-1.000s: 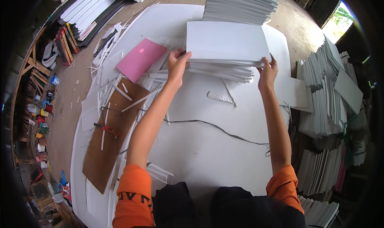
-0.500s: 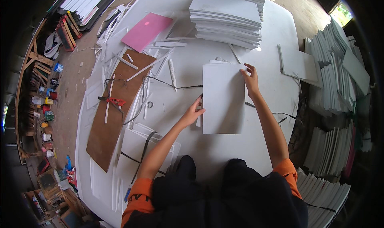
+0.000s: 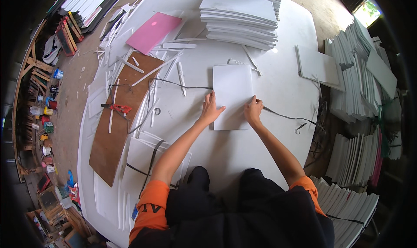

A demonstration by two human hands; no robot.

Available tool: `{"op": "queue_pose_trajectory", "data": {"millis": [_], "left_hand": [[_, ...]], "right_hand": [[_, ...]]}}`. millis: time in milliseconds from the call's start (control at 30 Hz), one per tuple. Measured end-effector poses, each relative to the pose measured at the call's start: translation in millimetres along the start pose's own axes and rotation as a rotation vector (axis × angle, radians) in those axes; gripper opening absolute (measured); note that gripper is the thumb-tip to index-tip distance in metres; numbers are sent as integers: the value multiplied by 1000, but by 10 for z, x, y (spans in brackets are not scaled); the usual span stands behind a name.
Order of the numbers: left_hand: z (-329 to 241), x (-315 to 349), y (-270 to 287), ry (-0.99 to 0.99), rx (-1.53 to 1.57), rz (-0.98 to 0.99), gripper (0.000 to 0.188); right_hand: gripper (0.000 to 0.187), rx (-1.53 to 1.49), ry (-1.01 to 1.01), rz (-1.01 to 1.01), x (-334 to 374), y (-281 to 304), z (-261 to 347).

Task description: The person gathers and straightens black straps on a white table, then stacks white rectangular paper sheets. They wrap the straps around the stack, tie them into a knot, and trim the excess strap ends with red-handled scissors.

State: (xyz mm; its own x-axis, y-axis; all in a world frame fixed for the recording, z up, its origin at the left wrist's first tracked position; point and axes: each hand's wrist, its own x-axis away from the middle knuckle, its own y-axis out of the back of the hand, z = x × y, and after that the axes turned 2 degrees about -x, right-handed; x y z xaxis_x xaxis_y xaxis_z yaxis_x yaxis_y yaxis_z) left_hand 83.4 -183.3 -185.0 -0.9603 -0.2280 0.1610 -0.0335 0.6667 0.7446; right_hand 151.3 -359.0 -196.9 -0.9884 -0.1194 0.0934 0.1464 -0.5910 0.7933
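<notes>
Since half a second earlier: white sheet shifted slightly toward the centre of the white tabletop and now lay flat, long side running near to far. Left hand moved up onto the sheet's near-left edge; right hand came down from the far-right corner to the near-right edge.

Left hand: palm down, fingers spread wide and pressed flat, partly on the sheet, partly on the tabletop. Nothing gripped. Right hand: fingers curled narrow at the sheet's right edge; whether pinching the edge or only pressing on it, could not tell.

Thin black cord ran across the tabletop from left to right, passing under the sheet and ending in a hook at the right. Stack of white sheets stood at the far side, well apart from the hands. Pink sheet lay far left. Brown board lay left of the sheet, with white offcut strips across and beside it and a red-handled tool resting on it. More white sheets stacked on edge at the right, off the tabletop.
</notes>
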Motion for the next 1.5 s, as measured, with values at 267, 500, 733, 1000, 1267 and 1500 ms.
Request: {"op": "queue_pose_trajectory", "data": {"millis": [267, 500, 733, 1000, 1267, 1500], "left_hand": [[65, -53, 7, -63, -25, -36, 89], [-124, -122, 241, -51, -100, -59, 88], [-558, -1760, 1628, -264, 58, -660, 70], [-787, -2657, 2017, -17, 203, -547, 54], [-1046, -2311, 2156, 199, 466, -574, 39], [-964, -989, 1925, -3, 867, -378, 38]], "right_hand": [[63, 7, -5, -11, 86, -10, 48], [62, -50, 30, -10, -158, 224, -23], [49, -407, 176, -389, -1775, 1678, 1025], [47, -247, -118, -245, -2304, 1664, 1463], [44, -647, -242, -443, -2279, 1810, 1623], [43, -1182, 82, -268, -1780, 2231, 1365]]}}
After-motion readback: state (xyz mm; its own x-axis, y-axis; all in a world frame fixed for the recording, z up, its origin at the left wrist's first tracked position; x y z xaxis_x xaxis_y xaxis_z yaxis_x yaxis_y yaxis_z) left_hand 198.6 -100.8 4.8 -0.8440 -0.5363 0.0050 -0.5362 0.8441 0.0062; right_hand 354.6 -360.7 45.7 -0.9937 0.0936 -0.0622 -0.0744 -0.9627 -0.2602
